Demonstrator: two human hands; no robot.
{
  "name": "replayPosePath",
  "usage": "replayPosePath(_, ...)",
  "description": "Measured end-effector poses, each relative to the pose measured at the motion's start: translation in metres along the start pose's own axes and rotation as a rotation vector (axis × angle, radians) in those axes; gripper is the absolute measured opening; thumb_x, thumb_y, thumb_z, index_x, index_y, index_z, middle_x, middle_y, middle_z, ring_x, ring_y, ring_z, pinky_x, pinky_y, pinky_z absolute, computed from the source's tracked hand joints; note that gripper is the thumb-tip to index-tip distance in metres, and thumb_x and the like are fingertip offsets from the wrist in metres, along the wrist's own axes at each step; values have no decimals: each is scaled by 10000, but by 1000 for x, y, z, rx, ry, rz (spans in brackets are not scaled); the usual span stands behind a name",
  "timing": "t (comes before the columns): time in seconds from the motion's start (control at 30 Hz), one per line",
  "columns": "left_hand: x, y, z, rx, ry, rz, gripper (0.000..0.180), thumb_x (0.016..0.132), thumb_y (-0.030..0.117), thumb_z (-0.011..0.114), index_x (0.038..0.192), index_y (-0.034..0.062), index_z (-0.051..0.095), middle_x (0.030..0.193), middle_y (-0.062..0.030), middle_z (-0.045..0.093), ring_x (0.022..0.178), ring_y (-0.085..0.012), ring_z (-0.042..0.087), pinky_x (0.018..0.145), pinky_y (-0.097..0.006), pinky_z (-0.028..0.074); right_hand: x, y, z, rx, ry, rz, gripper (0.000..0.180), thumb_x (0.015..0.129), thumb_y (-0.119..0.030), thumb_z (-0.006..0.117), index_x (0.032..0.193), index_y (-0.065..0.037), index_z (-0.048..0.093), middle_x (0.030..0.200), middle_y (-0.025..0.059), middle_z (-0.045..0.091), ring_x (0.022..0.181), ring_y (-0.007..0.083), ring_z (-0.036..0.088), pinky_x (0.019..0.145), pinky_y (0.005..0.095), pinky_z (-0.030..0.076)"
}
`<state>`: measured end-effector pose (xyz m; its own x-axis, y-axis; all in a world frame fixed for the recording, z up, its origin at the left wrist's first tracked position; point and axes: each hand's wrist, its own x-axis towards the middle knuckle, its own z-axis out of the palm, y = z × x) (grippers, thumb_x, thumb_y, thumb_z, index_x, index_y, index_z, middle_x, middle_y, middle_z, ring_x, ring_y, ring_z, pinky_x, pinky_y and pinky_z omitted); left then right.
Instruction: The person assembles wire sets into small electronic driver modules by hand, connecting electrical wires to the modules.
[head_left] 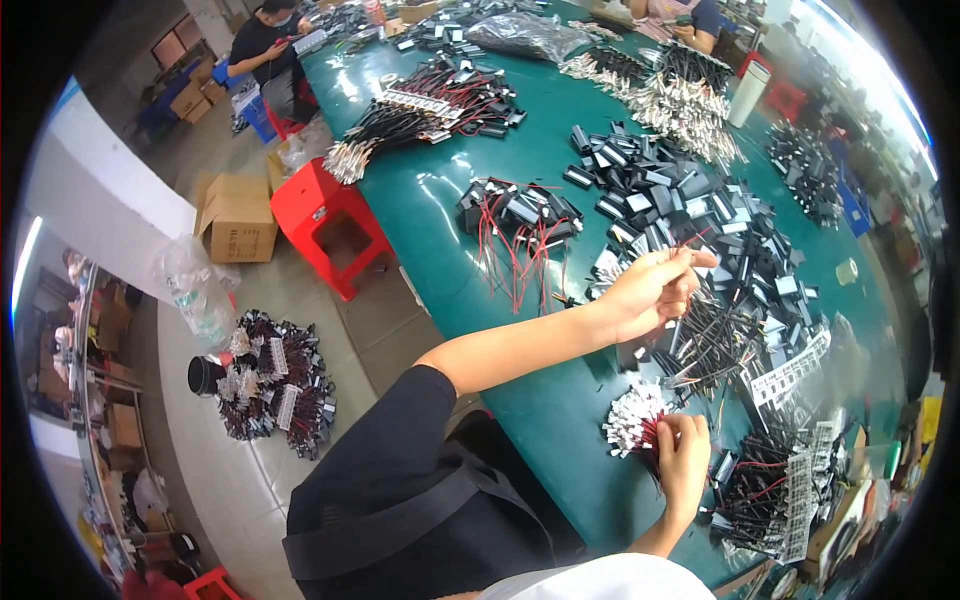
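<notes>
My left hand [652, 297] is closed above the heap of black rectangular casings [690, 190], thumb and fingers drawn together. A thin red wire [697, 237] shows just past its fingertips; whether they grip it I cannot make out. Lower down, my right hand [685, 465] pinches red wires at the edge of a bunch of small white connectors [633, 418] lying on the green table [540, 430]. Between the two hands spread black leads with bare-looking tips [705, 345], partly covered by my left wrist.
Black parts with red wires [520, 215] and bundled cables [430, 105] lie farther up the table. White strips [798, 500] and cables are at the right. On the left stand a red stool [330, 225], a carton [238, 215] and floor bundles [280, 385]. Two people sit beyond.
</notes>
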<state>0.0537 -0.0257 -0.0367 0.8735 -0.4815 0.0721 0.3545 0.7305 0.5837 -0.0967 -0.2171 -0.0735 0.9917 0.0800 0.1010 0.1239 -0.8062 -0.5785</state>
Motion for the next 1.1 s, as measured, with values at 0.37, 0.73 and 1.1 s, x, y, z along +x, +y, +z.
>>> replayPosePath(0.37,-4,-14,2,525,9,414,363,1015,373,330,928,69,509,657,1,503,605,-65,479,606,-195,380,-13,-3,-18,153,248,47,63,829,-44,626,815,6,590,680,66,539,543,140,451,502,286,366)
replayPosePath(0.73,-5,5,14,627,93,256,235,963,228,511,938,17,612,569,115,322,478,9,233,427,-195,179,-1,-10,-29,-121,376,-104,65,767,-110,684,758,-66,637,625,80,511,538,236,535,513,339,415)
replayPosePath(1.1,-16,-7,18,875,-22,91,333,992,254,431,912,17,650,563,115,300,511,2,245,471,-195,201,-10,-8,-37,349,678,-16,65,812,11,658,874,1,642,706,10,591,554,26,488,487,175,379)
